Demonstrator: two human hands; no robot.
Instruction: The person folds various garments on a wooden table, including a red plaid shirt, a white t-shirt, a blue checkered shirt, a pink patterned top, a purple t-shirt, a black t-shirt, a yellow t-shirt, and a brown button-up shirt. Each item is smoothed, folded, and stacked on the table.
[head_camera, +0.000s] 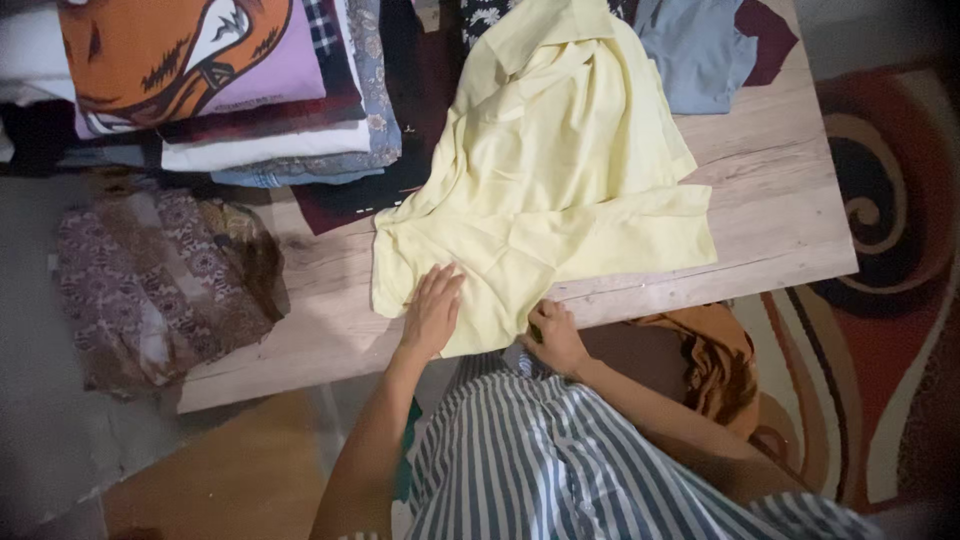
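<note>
A pale yellow garment lies spread and rumpled across a light wooden table, its lower edge hanging at the near side. My left hand rests flat on the garment's lower left part, fingers together and stretched out. My right hand pinches the garment's bottom hem at the table's near edge. I wear a blue-and-white striped garment.
A stack of folded clothes with an orange-and-lilac piece on top sits at the back left. A brown patterned cloth drapes over the table's left end. A grey-blue garment lies at the back right. An orange-brown cloth hangs below the table, above a red swirl-patterned rug.
</note>
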